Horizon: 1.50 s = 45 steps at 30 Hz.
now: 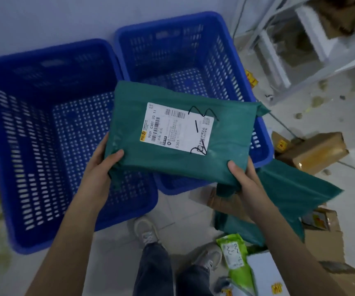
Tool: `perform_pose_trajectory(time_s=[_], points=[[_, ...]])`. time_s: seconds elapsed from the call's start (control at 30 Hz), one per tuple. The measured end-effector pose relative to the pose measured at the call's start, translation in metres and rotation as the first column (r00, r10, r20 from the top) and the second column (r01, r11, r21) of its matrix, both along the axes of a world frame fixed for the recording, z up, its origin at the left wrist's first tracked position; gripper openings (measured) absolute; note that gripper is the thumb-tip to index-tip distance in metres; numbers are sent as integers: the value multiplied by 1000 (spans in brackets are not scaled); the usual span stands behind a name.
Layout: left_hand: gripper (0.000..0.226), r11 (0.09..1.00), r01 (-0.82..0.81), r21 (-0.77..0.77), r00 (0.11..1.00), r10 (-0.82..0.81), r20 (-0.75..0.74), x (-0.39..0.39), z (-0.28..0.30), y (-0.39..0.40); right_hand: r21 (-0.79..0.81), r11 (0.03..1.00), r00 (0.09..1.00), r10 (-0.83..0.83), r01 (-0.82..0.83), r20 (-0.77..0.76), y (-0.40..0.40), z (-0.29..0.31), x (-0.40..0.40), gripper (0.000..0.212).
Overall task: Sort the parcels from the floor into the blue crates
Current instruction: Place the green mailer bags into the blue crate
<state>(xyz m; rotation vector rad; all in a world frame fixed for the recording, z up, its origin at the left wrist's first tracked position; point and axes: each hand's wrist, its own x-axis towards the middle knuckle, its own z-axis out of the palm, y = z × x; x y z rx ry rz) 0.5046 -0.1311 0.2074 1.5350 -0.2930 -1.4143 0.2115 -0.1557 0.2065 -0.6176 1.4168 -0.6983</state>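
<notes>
Your left hand (106, 165) and right hand (241, 175) each pinch a lower corner of the soft, matte green poly parcel (178, 133), thumbs on top. It hangs mid-frame above two rigid, perforated blue crates (44, 146), its white label (176, 128) facing up.

green parcel (178, 135) above blue crates (50, 133), label up

We have one view only — a wide-angle head camera, looking steeply down past our own arms and shoes (146, 230) at the floor (185, 212). It sits close — two crates (50, 133) fill the far left and middle.
</notes>
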Motion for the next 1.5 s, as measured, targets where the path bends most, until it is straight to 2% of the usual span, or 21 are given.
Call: perform_pose_trajectory(time_s=[0.17,0.43,0.77,0.93,1.07,1.23,1.37,1.5], points=[[44,990,-121,75,987,112,118,67,-7,16,-18,978,978,207,-207,-25,-27,-2,79,53],[51,966,-215,145,958,179,225,148,-30,39,-11,893,892,450,-451,-48,-58,-29,180,51],[48,923,-313,224,936,259,238,191,-46,65,16,777,775,629,-629,-69,-71,-53,247,60],[52,928,-308,209,938,259,232,216,-73,57,5,751,746,656,-660,-114,-83,-72,275,59],[56,922,-288,257,949,239,204,229,-104,44,11,759,740,639,-651,-210,-83,-93,297,60],[62,924,-155,349,986,124,110,247,-159,44,109,748,696,653,-655,-300,-77,-137,312,60],[61,918,-92,385,988,34,154,274,-209,46,192,733,655,673,-652,-344,-79,-178,331,60],[60,906,-129,403,975,42,217,285,-246,47,279,715,626,697,-641,-350,-75,-210,347,63]])
